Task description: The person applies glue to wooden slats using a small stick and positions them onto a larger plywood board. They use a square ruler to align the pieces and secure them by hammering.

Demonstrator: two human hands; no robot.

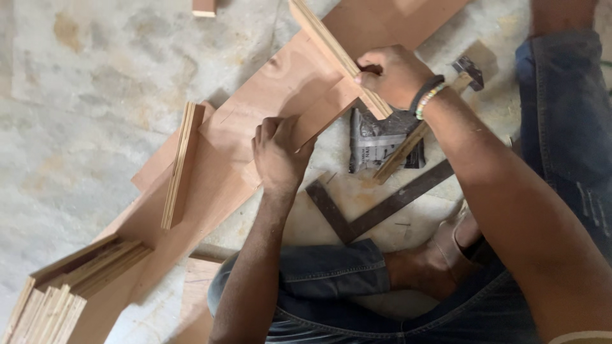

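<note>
the left hand rests on the near edge of a wide plywood board that lies flat on the concrete floor, its fingers curled close together over the edge and the thumb pressed against the side. the right hand is closed around a narrow plywood strip standing on its edge across the board, fingers wrapped tight on the strip near its lower end; a dark band and a beaded bracelet sit on that wrist. the strip runs up and away from the person, touching the board beneath it. just beside the right hand, on the floor, lies a hammer with a wooden handle, its head pointing away, lying over a crumpled grey packet. near the person's knee a dark metal square lies flat on the floor. to the left, another short strip stands on edge on a second sheet of plywood, and a stack of cut strips sits at the lower left corner. the person sits on the floor in blue jeans, one bare foot tucked in close.
</note>
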